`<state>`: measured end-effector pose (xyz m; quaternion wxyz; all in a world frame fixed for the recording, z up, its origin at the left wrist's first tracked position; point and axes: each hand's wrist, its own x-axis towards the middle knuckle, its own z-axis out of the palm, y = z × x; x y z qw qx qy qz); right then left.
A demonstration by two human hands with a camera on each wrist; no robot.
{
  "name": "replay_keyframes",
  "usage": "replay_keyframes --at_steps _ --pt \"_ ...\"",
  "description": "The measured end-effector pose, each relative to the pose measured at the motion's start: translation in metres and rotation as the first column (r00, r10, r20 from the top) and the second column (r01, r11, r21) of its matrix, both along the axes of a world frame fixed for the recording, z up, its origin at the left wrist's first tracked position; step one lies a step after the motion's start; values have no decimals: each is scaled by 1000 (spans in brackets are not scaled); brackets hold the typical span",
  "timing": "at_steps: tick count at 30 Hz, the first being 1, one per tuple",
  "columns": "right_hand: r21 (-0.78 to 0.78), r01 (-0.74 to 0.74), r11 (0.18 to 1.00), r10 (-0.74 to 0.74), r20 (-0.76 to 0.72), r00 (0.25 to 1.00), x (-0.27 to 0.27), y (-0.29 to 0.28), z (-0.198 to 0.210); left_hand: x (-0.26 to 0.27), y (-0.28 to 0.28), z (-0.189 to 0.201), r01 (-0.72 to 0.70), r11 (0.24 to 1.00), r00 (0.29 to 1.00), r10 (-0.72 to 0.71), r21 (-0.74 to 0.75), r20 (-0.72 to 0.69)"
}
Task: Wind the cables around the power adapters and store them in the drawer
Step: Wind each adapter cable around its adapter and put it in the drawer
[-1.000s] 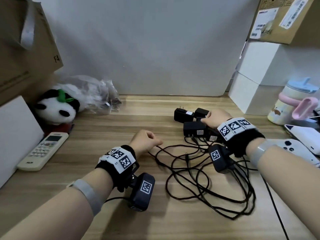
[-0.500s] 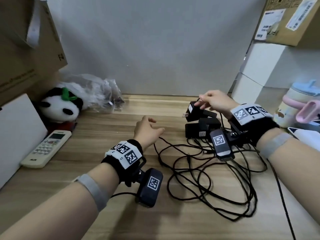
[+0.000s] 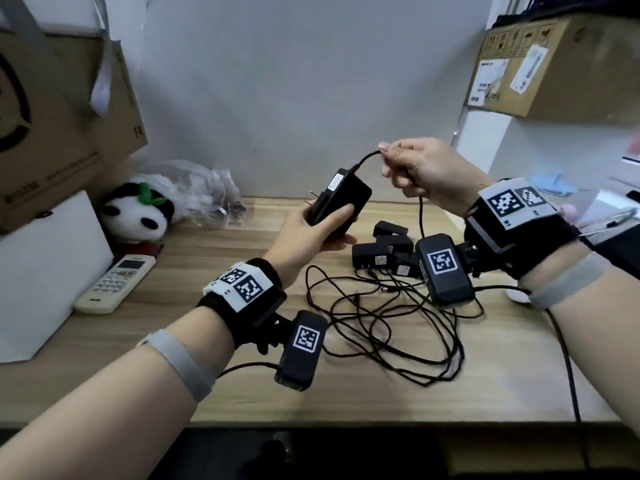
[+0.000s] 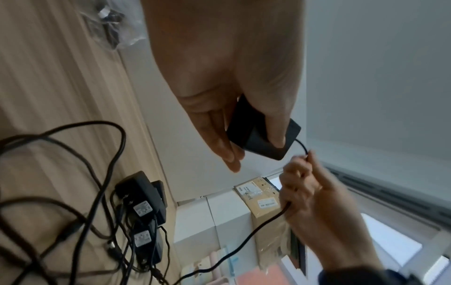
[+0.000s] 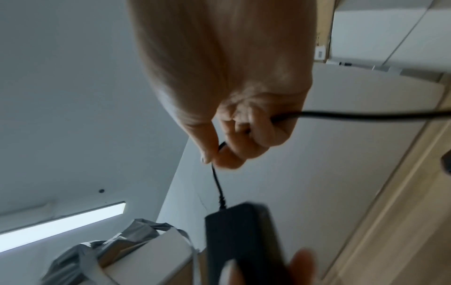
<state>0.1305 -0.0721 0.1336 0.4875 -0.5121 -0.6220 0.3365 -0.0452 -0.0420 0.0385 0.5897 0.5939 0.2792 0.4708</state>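
My left hand holds a black power adapter above the desk, thumb on its side; the same adapter shows in the left wrist view. My right hand pinches that adapter's cable a short way from the adapter, and the cable runs through the curled fingers and down to the desk. Several more black adapters lie on the wooden desk with their cables in a loose tangle. No drawer is in view.
A white remote, a panda plush and a crumpled plastic bag lie at the back left beside a white box. White boxes and a cardboard box stand at the right. The desk's front edge is close.
My right hand lifted an adapter off the pile; my left hand rose and took hold of it. My right hand moved along to pinch its cable above the desk.
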Motion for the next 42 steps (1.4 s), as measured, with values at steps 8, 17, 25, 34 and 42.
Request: replay_keyframes --at_steps 8,17,25,34,42 --pt "-113 195 974 -180 131 975 52 -26 -47 -29 6 -11 -251 887 890 369 -387 268" --pt "45 533 845 -462 563 685 97 -54 -62 -56 10 -23 -322 731 770 572 -602 283" --pt "-27 444 896 -441 79 894 61 -42 -35 -34 -7 -13 -288 841 885 417 -458 209" --pt "265 644 718 -670 515 534 25 -40 -49 -17 -33 -13 -136 984 981 118 -117 -153" --pt "12 230 973 -201 536 820 -2 -35 -95 -14 -42 -3 330 825 906 -139 -459 400"
